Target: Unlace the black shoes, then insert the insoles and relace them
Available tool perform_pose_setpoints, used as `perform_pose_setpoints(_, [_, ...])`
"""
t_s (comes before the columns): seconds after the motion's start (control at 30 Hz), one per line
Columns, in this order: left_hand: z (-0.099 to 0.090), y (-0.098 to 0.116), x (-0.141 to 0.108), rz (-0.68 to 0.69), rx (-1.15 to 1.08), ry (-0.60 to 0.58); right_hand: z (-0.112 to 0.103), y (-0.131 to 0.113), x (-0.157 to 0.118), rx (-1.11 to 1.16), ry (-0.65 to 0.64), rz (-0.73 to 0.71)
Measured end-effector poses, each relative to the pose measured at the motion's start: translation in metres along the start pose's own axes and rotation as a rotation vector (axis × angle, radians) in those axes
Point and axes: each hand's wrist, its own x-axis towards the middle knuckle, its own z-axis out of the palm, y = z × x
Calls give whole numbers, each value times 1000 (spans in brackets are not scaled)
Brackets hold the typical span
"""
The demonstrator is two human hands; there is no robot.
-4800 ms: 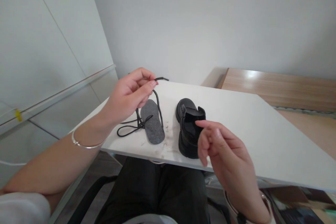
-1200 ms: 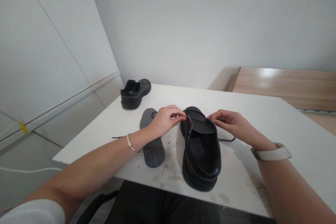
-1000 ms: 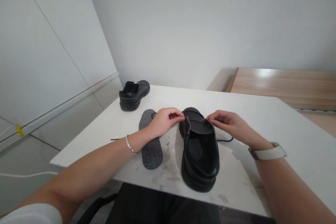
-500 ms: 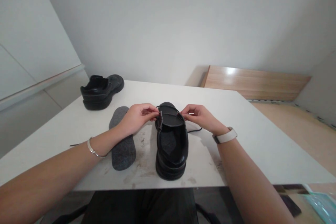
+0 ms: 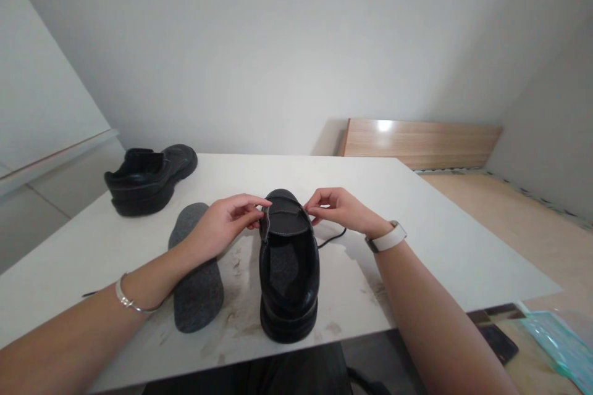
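A black lace-up shoe [image 5: 290, 321] stands upright on the white table in front of me, toe pointing away, its tongue [image 5: 283, 216] showing. My left hand [image 5: 227, 222] pinches the left eyelet flap of this shoe with thumb and forefinger. On the other side, my right hand [image 5: 336, 207] has its fingers pressed together at the right eyelet edge, on the shoelace there; the exact grip is partly hidden. A loose length of black shoelace [image 5: 334, 238] curves out to the right of the shoe. Beneath my left forearm lies a grey felt insole [image 5: 199, 302], partly covered.
A second black shoe [image 5: 148, 182] rests at the table's far left. Brown smudges mark the white table [image 5: 445, 228]. Behind it, a wooden board [image 5: 417, 142] leans by the wall. At lower right are a dark phone-like object [image 5: 499, 342] and a teal plastic packet [image 5: 563, 345].
The view has shifted, so everything sits slightly lower and further left. The lace loop that arched over the tongue now lies lower against the shoe. Both hands stay at the shoe's eyelet edges.
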Motion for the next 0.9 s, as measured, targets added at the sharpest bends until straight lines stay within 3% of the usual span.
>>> perform_pose_setpoints(0.47, [-4, -1, 0, 103, 33, -92, -1, 3, 0, -80, 12, -44])
perform_pose_setpoints(0.9, [2, 0, 1, 106, 129, 12, 3, 0, 1, -72, 43, -51])
